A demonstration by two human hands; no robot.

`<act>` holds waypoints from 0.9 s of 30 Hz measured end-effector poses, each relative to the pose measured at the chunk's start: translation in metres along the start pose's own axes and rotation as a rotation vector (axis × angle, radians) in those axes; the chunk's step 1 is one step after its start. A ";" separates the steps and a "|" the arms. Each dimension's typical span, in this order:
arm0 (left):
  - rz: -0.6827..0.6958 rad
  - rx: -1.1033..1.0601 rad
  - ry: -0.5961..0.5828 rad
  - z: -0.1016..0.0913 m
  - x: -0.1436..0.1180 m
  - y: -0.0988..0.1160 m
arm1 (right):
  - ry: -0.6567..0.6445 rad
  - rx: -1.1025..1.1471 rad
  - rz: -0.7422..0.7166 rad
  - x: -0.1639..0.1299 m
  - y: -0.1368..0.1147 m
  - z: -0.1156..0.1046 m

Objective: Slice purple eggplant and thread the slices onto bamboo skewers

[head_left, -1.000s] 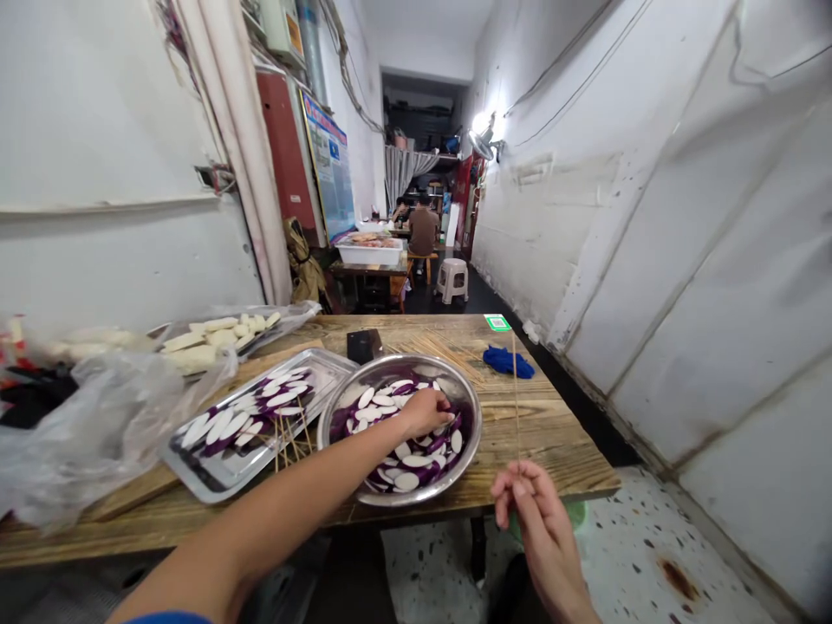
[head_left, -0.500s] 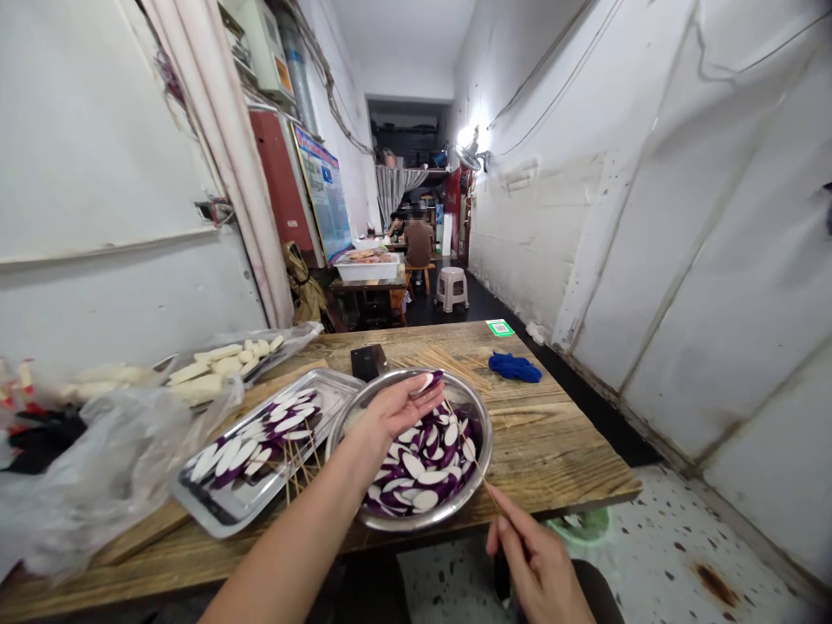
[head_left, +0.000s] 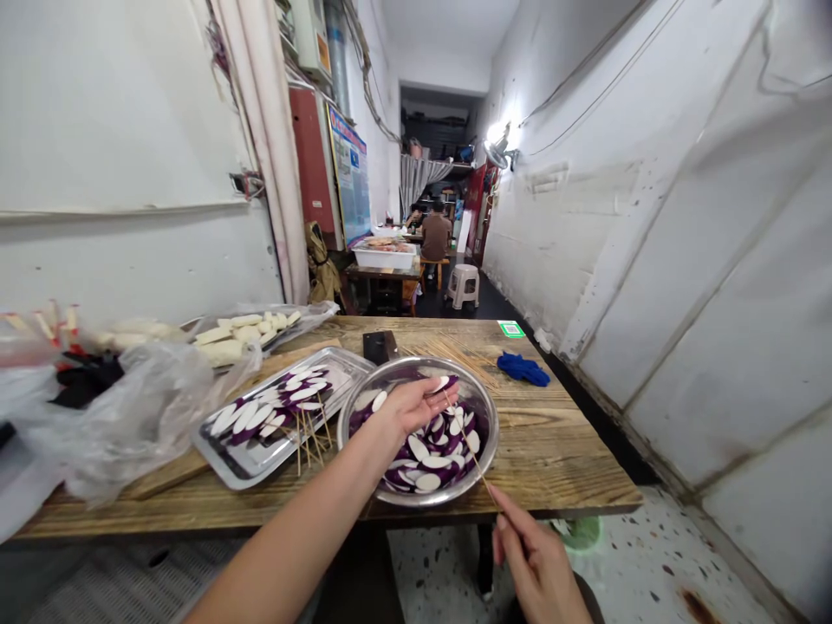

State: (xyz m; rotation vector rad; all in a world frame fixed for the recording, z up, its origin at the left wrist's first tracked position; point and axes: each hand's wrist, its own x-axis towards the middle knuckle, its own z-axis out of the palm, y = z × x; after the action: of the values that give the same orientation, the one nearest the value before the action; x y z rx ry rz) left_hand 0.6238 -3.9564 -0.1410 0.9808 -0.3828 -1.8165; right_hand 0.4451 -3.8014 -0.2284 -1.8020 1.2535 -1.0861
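My left hand (head_left: 419,406) is over the steel bowl (head_left: 492,451), palm up, with a slice of eggplant (head_left: 445,383) held at its fingertips. Purple-skinned, white-fleshed eggplant slices (head_left: 425,464) fill much of the bowl. At the bowl's near right side, my right hand (head_left: 536,550) pinches the lower end of a thin wooden skewer (head_left: 477,464). The skewer slants up to the left, its upper end close to my left fingers; whether it touches the held slice I cannot tell. On the left, a metal tray (head_left: 224,468) carries skewered eggplant slices (head_left: 279,403).
Loose skewers (head_left: 448,347), a dark block (head_left: 380,347) and a blue cloth (head_left: 523,368) lie behind the bowl on the wooden table (head_left: 572,451). Pale pieces (head_left: 243,331) and plastic bags (head_left: 156,407) crowd the left. A person (head_left: 435,234) sits far back, near a stool (head_left: 463,286).
The view has turned slightly left, so the scene sits farther right. My left hand still holds the eggplant slice over the bowl, and my right hand keeps its pinch on the skewer.
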 end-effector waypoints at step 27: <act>-0.017 0.074 -0.081 0.011 -0.010 -0.011 | 0.302 0.111 -0.051 0.040 -0.022 0.018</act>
State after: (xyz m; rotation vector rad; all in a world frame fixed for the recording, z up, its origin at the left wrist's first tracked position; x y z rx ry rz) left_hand 0.6100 -3.9443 -0.1367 0.9656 -0.4953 -1.8731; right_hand 0.4771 -3.8315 -0.2064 -1.6371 1.2953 -1.4691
